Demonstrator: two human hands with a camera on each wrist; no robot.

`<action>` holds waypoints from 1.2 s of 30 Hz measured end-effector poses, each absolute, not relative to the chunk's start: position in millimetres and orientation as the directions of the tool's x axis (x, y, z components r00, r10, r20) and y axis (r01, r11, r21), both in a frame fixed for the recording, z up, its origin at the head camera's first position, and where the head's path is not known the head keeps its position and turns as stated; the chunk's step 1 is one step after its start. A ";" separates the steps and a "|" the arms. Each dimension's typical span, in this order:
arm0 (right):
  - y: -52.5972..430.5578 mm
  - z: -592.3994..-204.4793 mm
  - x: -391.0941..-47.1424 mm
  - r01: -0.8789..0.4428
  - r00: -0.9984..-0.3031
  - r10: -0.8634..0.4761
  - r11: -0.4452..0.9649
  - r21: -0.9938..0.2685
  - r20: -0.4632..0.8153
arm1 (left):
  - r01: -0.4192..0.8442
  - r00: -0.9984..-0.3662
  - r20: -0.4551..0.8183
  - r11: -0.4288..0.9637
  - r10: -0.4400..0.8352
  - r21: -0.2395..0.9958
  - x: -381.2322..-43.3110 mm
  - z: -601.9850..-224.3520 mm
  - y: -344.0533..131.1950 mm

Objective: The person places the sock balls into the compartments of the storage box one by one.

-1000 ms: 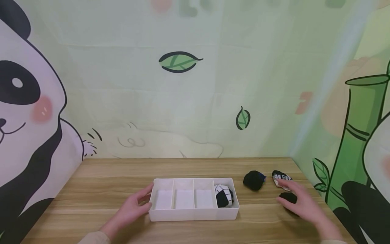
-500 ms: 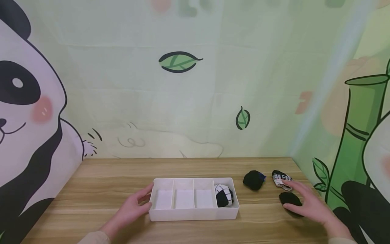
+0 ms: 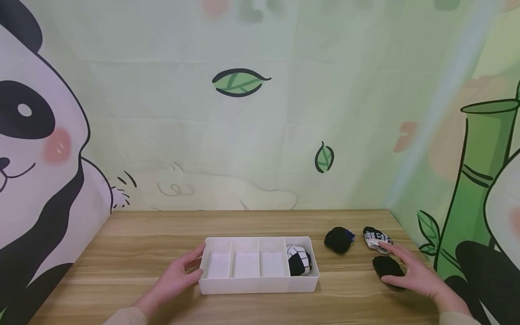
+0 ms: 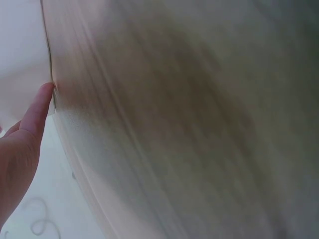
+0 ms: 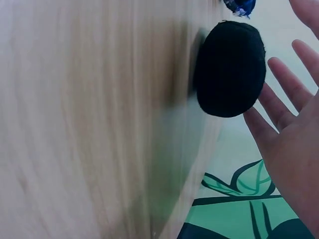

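Observation:
A white divided box stands on the table. My left hand touches its left end, thumb near the front corner and fingers near the back one; in the left wrist view a straight finger meets the box wall. My right hand is spread beside a rolled black sock, its fingers not closed round it. In the right wrist view the black sock sits in front of the spread fingers; whether they touch cannot be told. A black-and-white sock ball lies in the box's rightmost compartment.
Behind the right hand lies a rolled black-and-white lettered sock. Another black sock ball with a blue patch rests right of the box. A printed cloth wall rises at the wooden table's back edge.
My right hand has drawn slightly to the right, uncovering more of the black sock and the lettered one. The left hand and the box have stayed in place.

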State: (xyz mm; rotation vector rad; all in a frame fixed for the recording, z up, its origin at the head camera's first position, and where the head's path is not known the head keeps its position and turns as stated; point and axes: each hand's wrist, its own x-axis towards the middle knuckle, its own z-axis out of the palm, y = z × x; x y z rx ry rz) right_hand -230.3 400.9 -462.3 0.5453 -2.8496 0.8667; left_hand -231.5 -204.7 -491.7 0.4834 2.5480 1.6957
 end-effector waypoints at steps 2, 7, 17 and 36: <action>402.5 -464.4 -230.9 -0.363 -0.932 -0.306 0.770 -0.525 0.196 | 0.230 -0.952 0.133 0.360 0.275 0.904 -231.5 -491.0 -204.4; 407.5 -470.4 -232.1 -0.354 -0.935 -0.313 0.769 -0.532 0.169 | 0.218 -0.956 0.125 0.360 0.265 0.907 -231.3 -490.3 -204.3; 416.2 -481.5 -235.4 -0.313 -0.946 -0.300 0.758 -0.573 0.120 | 0.227 -0.950 0.127 0.356 0.284 0.906 -231.9 -490.1 -205.7; 416.0 -485.5 -241.2 -0.326 -0.938 -0.332 0.749 -0.576 0.100 | 0.243 -0.942 0.139 0.334 0.307 0.911 -232.1 -490.6 -206.4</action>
